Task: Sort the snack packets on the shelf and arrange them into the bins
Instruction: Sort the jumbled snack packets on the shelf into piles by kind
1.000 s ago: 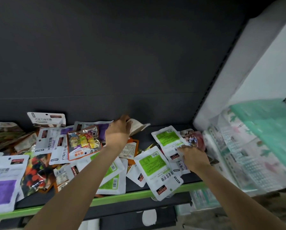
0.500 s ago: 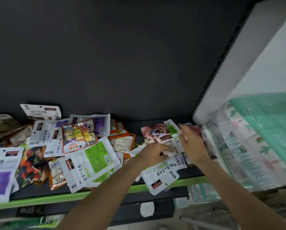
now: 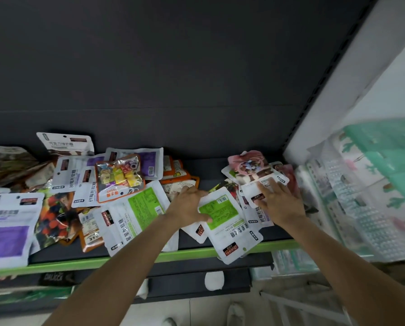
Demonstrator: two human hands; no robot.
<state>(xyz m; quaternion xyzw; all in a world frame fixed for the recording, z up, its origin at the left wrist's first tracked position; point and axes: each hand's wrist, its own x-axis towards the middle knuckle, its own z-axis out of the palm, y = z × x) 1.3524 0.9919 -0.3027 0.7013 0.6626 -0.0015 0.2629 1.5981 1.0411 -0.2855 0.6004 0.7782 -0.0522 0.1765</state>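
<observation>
On the right half of the dark shelf [image 3: 220,168], the left hand [image 3: 187,208] grips the upper left edge of a white packet with a green panel [image 3: 222,222], thumb laid on its face and the other fingers hidden behind it; the packet's long axis runs from the shelf's back down toward the green front lip [image 3: 131,257], its lower end hanging just past that lip. The left forearm reaches up from the lower left. Just beside it, the right hand [image 3: 279,203] lies palm down with fingers spread and fairly straight, pressing on a small stack of white packets [image 3: 255,196], its forearm coming in from the lower right. A pink packet [image 3: 248,163] tilts up behind that stack. To the left, well apart from the hands, more packets lie jumbled: a clear candy bag [image 3: 119,177], another green-panel packet [image 3: 135,212], a purple-panel packet [image 3: 8,229]. Blurred pale bins [image 3: 370,184] stand at the right
</observation>
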